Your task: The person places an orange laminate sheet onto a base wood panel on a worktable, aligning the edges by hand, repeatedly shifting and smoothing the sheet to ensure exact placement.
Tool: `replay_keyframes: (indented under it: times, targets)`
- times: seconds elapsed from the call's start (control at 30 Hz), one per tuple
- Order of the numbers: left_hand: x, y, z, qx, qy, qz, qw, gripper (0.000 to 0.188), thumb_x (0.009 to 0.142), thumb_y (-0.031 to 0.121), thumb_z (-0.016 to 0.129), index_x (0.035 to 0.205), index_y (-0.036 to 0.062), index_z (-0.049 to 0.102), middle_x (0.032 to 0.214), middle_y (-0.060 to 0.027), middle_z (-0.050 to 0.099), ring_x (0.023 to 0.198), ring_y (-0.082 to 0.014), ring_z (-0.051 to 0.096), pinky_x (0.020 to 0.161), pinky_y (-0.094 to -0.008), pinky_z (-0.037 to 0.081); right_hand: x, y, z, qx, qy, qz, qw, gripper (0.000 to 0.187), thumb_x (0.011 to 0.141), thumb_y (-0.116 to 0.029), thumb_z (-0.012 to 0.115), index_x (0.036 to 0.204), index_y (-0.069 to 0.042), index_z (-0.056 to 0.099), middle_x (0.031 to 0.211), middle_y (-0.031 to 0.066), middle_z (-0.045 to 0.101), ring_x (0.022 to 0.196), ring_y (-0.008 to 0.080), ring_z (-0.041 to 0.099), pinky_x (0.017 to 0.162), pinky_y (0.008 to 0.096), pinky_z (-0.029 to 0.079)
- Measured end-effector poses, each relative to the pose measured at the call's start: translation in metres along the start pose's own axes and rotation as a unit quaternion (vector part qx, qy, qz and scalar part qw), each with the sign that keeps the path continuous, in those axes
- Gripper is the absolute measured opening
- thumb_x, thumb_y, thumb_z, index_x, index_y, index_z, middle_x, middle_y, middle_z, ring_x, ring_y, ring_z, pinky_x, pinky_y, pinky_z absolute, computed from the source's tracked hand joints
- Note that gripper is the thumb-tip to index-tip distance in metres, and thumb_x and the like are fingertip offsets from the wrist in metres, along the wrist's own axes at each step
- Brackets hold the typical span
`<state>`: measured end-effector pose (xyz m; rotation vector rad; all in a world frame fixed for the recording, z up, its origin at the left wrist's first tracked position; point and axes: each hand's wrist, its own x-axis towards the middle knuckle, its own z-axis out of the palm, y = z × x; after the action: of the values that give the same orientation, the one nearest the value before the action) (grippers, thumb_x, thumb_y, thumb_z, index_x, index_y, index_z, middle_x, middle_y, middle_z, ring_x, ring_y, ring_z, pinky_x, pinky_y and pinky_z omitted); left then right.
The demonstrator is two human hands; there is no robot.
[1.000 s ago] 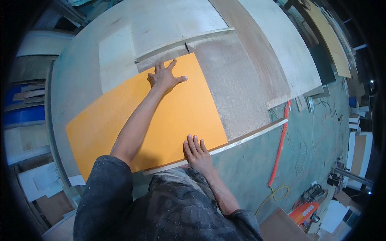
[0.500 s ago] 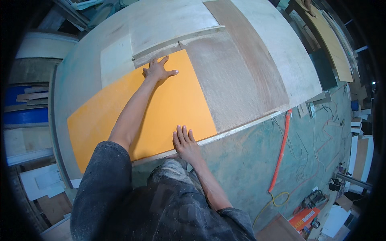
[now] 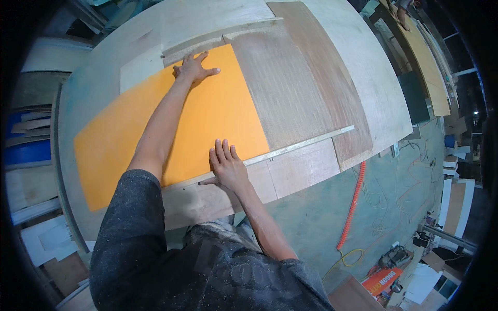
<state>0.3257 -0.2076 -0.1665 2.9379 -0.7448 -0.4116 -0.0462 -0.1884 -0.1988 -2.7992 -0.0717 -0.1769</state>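
Observation:
A large orange sheet lies on the workbench in front of me, its left part showing paler. My left hand rests on it by the far edge, fingers spread and thumb pointing right. Lower down, my right hand is open with its fingers flat on the sheet's near edge, its thumb stretched left beside a thin wooden strip. This strip runs along the sheet's near side and past its right corner. A second wooden strip crosses behind the sheet. What lies directly under the orange sheet is hidden.
Brown wood panels cover the bench to the right. A coiled red hose hangs beside it, with cables trailing on the floor. Stacked boards stand at the left. At the far right, another person's hand touches a yellowish board.
The orange sheet and the near wooden strip have slid away from me with both hands on them. A band of bench surface now shows between the strip and the bench's front edge.

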Motion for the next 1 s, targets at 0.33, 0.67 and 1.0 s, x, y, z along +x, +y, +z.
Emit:
replay_keyframes:
  times: [0.33,0.67,1.0]
  targets:
    - [0.034,-0.008,0.009,0.012,0.044,0.013,0.999,0.111,0.073,0.087,0.069,0.164,0.0360,0.034,0.171,-0.0143,0.027,0.158,-0.0363,0.024,0.116,-0.0794,0.021,0.022,0.017,0.009,0.000,0.013,-0.003,1.000,0.121,0.063,-0.080,0.074,0.141,0.010,0.054,0.154,0.0363,0.044,0.146,0.0513,0.042,0.117,0.0580,0.040]
    - [0.057,-0.035,0.007,0.001,0.092,0.060,0.994,0.108,0.076,0.082,0.069,0.162,0.0247,0.039,0.171,-0.0104,0.031,0.157,-0.0347,0.028,0.119,-0.0760,0.021,0.044,0.022,0.013,-0.044,0.032,-0.022,0.998,0.127,0.058,-0.093,0.064,0.140,0.005,0.058,0.150,0.0331,0.050,0.142,0.0499,0.047,0.115,0.0572,0.044]
    - [0.024,-0.017,-0.015,-0.010,0.112,0.042,0.993,0.106,0.075,0.077,0.073,0.161,0.0230,0.042,0.170,-0.0056,0.034,0.156,-0.0311,0.031,0.119,-0.0756,0.024,0.046,0.026,0.005,-0.014,0.052,-0.032,0.998,0.130,0.058,-0.088,0.070,0.141,0.011,0.054,0.151,0.0371,0.047,0.145,0.0516,0.043,0.116,0.0587,0.040]
